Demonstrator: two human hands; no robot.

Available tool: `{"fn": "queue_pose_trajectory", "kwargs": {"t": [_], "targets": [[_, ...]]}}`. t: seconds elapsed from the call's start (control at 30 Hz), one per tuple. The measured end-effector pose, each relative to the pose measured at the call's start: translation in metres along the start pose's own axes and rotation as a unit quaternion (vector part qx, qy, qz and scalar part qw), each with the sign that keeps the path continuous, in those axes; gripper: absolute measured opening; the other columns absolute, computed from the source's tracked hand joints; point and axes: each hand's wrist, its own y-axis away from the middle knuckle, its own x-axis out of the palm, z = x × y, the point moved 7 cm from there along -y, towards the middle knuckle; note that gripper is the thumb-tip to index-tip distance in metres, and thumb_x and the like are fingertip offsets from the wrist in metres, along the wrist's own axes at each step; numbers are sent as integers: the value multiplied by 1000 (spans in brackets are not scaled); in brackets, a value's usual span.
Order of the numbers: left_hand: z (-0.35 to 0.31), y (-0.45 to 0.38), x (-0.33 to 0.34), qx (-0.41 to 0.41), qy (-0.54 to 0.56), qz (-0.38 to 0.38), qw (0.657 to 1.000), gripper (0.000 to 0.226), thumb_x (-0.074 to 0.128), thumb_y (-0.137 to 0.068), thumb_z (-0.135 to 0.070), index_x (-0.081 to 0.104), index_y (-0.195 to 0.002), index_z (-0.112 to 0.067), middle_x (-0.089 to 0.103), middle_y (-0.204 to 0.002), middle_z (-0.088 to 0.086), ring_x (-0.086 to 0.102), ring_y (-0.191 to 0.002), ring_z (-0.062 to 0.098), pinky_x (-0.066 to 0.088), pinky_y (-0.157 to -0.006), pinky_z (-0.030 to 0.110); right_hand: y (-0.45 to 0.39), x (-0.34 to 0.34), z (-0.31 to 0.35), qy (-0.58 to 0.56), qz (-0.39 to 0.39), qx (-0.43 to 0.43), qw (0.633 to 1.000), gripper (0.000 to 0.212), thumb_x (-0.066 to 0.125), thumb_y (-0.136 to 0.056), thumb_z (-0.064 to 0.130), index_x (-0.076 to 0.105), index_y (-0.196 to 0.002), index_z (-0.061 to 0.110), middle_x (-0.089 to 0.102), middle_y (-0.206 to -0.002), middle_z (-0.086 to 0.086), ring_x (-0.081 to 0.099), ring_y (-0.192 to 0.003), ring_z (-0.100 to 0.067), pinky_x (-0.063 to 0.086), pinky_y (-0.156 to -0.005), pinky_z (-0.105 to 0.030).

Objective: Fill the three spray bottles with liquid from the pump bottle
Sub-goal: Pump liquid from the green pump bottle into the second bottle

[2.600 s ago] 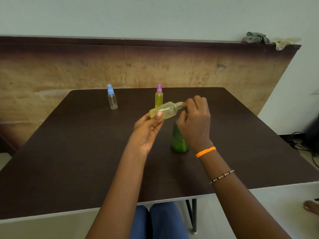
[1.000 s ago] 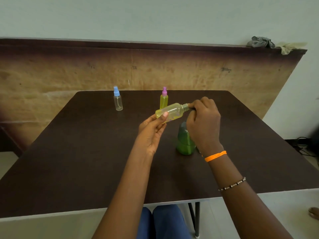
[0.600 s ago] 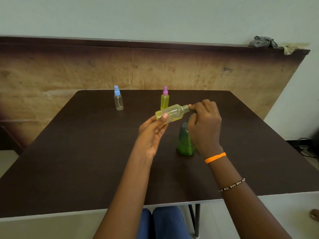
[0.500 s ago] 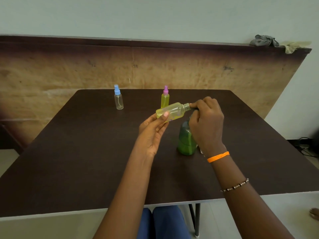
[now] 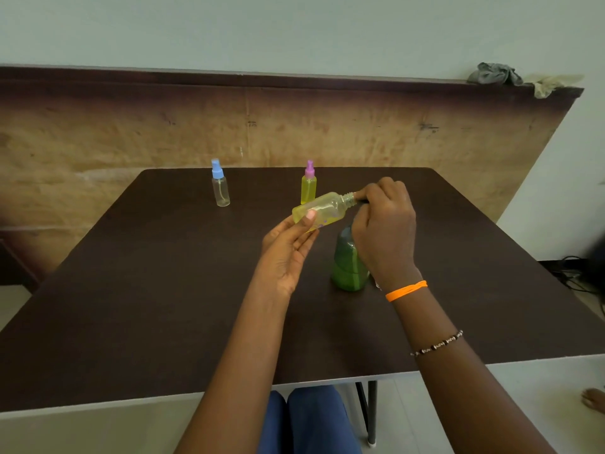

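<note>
Both forearms are bare from the lower edge of the view up to the hands, with no sleeve showing on either. The left hand (image 5: 288,250) wears no ring, band or watch; its thumbnail is short and pale pink. Just behind the right hand (image 5: 383,231), the wrist carries a thin bright orange band (image 5: 406,290), made of a few fine strands lying close together. Further from that hand along the same forearm sits a slim beaded bracelet (image 5: 437,347) of small dark and pale beads strung in a single row. Below the forearms, between them, the two knees are covered in plain blue trousers (image 5: 307,421).
</note>
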Motion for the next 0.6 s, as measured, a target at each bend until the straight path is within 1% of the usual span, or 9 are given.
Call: {"fn": "queue_pose_trajectory", "kwargs": {"t": [0.07,0.13,0.23,0.3,0.37,0.43,0.5,0.6], "targets": [[0,-1,0,1,-5,-2,1000,16,61,-84,-4,62,-100,-4,69,-99,10,69,-85,13,53,-87,24,7,1,-1,6,-18,3,1000,27,36,-73,-3,63,-77,-4,56,-76,-17,46,-74,-28,36,-65,-28],[1,-1,-2,2,-12,-6,1000,15,61,-84,-4,62,-99,-5,69,-99,10,68,-87,14,52,-88,24,16,3,-3,14,-49,-4,999,28,36,-74,-9,64,-77,-6,57,-75,-20,42,-79,-26,39,-71,-29],[2,-1,-5,-1,-17,-14,1000,16,61,-85,-5,61,-100,-4,68,-99,10,68,-87,14,52,-87,25,19,6,-6,9,-71,-6,997,28,36,-76,-11,64,-75,-6,57,-73,-20,42,-81,-26,42,-77,-31],[1,0,-5,-1,-17,-13,1000,16,61,-85,-5,61,-101,-4,68,-98,10,68,-86,13,52,-87,24,17,6,-4,12,-68,-6,998,26,38,-76,-11,63,-74,-5,57,-72,-20,41,-79,-25,42,-75,-31],[0,1,-3,1,-15,-9,1000,15,61,-85,-5,61,-100,-4,68,-99,9,68,-87,13,52,-86,23,10,3,-2,6,-46,-7,999,23,39,-73,-8,62,-73,-4,56,-72,-18,41,-76,-24,38,-68,-29],[-1,2,0,5,-13,-3,1000,15,61,-85,-5,62,-100,-5,68,-99,9,67,-89,13,52,-87,23,1,1,-1,-5,-27,-4,1000,24,37,-73,-2,61,-71,-2,55,-71,-15,44,-71,-26,33,-62,-27],[-1,2,1,7,-14,-3,1000,16,61,-86,-5,61,-101,-4,68,-100,9,67,-90,14,52,-88,23,-1,1,-1,-12,-19,1,1000,26,35,-74,0,61,-71,-1,54,-72,-14,46,-70,-28,32,-60,-26],[-1,1,-1,4,-14,-6,1000,14,61,-85,-5,61,-100,-6,68,-99,9,66,-92,15,52,-88,24,13,5,-2,-16,-38,4,999,28,35,-75,-6,63,-77,-4,55,-73,-16,42,-72,-25,37,-61,-30]]}}
